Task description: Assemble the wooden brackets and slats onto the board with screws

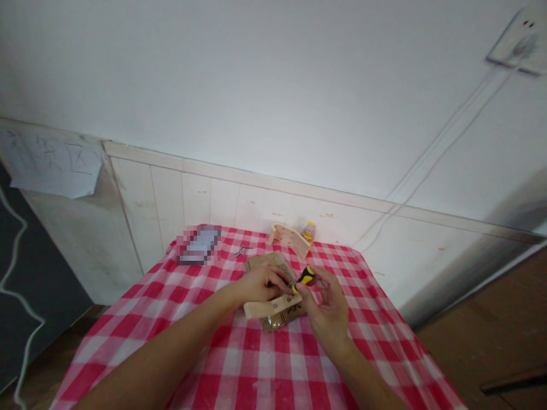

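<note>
My right hand [328, 302] grips a yellow-and-black screwdriver [306, 276], tilted with its lower end over a pale wooden piece [258, 309]. A dark round spot, perhaps a screw head, shows on that piece. With its fingers closed, my left hand [262, 282] presses at the wooden piece beside the screwdriver's lower end. Whether it also pinches a small part there cannot be made out. Under both hands lies a brown cardboard package [277, 326] with dark print, partly covered by the wood and my fingers.
Against the wall stand a curved wooden part [290, 238] and a small clear bottle with a yellow cap [309, 230]. Small metal pieces [243, 250] lie left of them. A blurred flat device [200, 246] rests at the back left of the red-and-white checked tablecloth [252, 376].
</note>
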{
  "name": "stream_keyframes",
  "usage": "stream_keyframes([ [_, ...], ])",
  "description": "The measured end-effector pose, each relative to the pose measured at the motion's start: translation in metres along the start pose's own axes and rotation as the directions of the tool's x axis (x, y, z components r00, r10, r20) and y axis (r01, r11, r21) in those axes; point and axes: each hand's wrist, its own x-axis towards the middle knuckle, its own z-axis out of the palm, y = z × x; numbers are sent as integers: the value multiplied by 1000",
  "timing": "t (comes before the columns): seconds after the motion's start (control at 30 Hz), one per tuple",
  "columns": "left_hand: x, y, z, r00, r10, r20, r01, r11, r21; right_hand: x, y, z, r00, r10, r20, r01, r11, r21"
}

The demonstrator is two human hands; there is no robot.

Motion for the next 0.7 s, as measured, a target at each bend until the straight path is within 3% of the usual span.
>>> stream_keyframes([
  [0.7, 0, 0, 0, 1000, 7, 0, -7, 1000, -7, 3, -4, 2, 999, -22, -37, 21, 999, -24],
])
